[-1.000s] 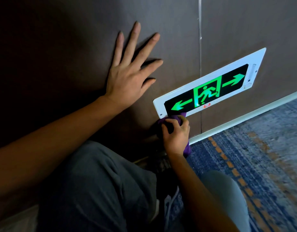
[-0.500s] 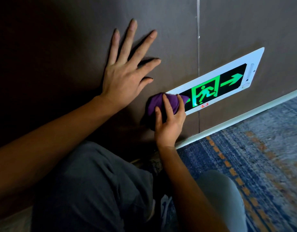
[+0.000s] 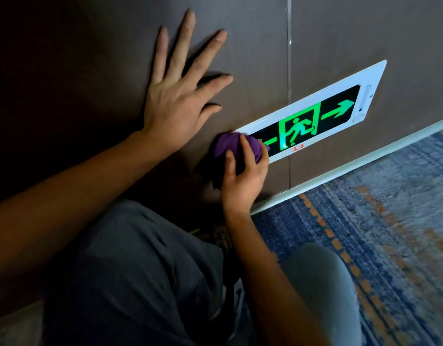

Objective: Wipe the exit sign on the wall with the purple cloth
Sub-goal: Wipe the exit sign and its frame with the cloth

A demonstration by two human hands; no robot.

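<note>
The exit sign (image 3: pixel 322 113) is a white-framed panel with a glowing green running figure and arrows, set low on the dark wall. My right hand (image 3: pixel 242 178) holds the bunched purple cloth (image 3: pixel 230 146) pressed on the sign's left end, hiding the left arrow's head. My left hand (image 3: pixel 180 96) lies flat on the wall, fingers spread, up and left of the sign and apart from it.
A vertical seam (image 3: pixel 289 71) splits the dark wall panels behind the sign. A pale skirting strip (image 3: pixel 352 168) runs along the wall's base. Blue patterned carpet (image 3: pixel 377 233) with orange marks covers the floor at right. My bent knees (image 3: pixel 140 270) fill the lower middle.
My right hand rose from under the sign's left corner and brought the cloth onto its left end. Since half a second ago it has shifted only slightly. My left hand stays on the wall.
</note>
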